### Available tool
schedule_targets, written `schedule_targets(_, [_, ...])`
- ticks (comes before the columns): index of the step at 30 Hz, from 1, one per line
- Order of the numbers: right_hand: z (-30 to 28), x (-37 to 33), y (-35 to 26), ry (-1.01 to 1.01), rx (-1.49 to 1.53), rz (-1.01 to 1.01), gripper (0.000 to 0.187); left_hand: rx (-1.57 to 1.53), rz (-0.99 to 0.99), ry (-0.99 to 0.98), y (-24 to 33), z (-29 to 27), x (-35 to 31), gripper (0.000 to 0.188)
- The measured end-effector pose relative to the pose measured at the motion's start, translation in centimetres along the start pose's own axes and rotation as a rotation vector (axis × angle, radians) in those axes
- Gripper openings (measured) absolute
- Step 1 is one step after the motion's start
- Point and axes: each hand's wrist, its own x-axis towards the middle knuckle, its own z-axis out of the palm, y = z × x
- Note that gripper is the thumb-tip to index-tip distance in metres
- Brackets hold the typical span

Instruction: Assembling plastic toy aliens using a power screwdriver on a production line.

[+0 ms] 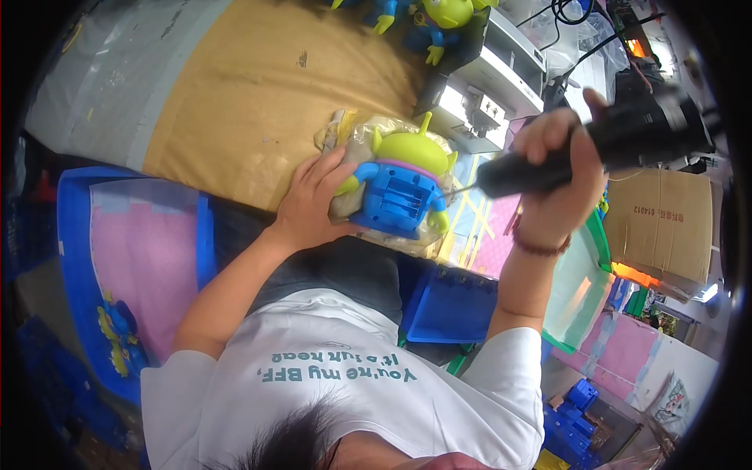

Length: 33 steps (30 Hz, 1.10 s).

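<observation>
A green and blue alien toy figure point(401, 196) lies back up on a crumpled plastic-covered pad point(341, 205), with an open slotted compartment in its blue back. My left hand point(317, 196) grips the figure at its left side, fingers by the arm and thumb along the lower edge. Wrapped in my right hand point(560, 172) is a black electric screwdriver point(517, 174), slightly blurred. Its thin bit points left, close to the toy's right arm; whether it touches is not plain.
Several similar figures point(446, 16) stand at the table's far edge. A white and black boxy device point(489, 78) sits beyond the pad. To the left is a blue bin point(74, 235) holding a toy figure point(121, 337). A cardboard box point(662, 223) and a green-rimmed tray point(576, 294) are at right.
</observation>
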Motion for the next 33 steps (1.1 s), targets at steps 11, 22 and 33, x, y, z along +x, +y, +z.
schedule_targets(11, [3.1, -6.1, 2.5, -0.336, -0.038, -0.109, 0.061, -0.008, 0.014, 0.049, 0.1, 0.2, 0.1, 0.092])
schedule_targets(22, [3.4, -7.2, 3.8, -0.514, 0.041, -0.109, 0.060, -0.038, -0.016, 0.028, 0.5, 0.0, 0.0, 0.092])
schedule_targets(33, [2.4, -6.7, 3.9, -0.446, 0.105, -0.173, 0.056, -0.002, -0.308, -0.041, 3.9, -2.3, 2.6, 0.047])
